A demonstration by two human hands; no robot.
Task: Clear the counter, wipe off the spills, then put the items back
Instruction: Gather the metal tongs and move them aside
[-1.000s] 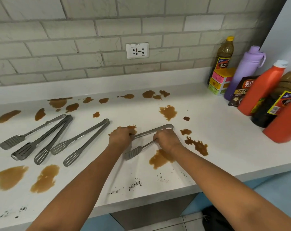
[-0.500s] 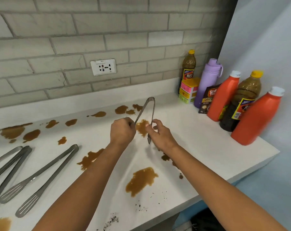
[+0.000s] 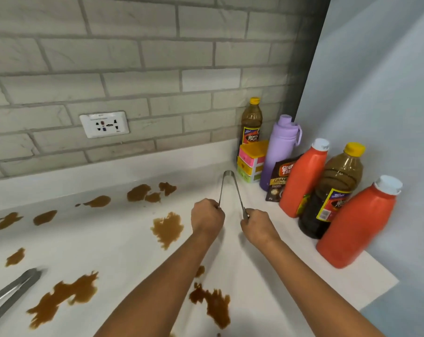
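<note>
Metal tongs held over the white counter, hinged end pointing toward the back wall, arms spread apart. Left hand curls its fingers round the left arm; right hand grips the right arm the same way. Brown spills blotch the counter left of the hands and nearer the front edge. Second pair of tongs lies at far left, partly out of view. In the right corner: two orange bottles, two dark bottles with yellow caps, a purple flask, a brown sachet, a small coloured box. Wall socket on the grey brick.
</note>
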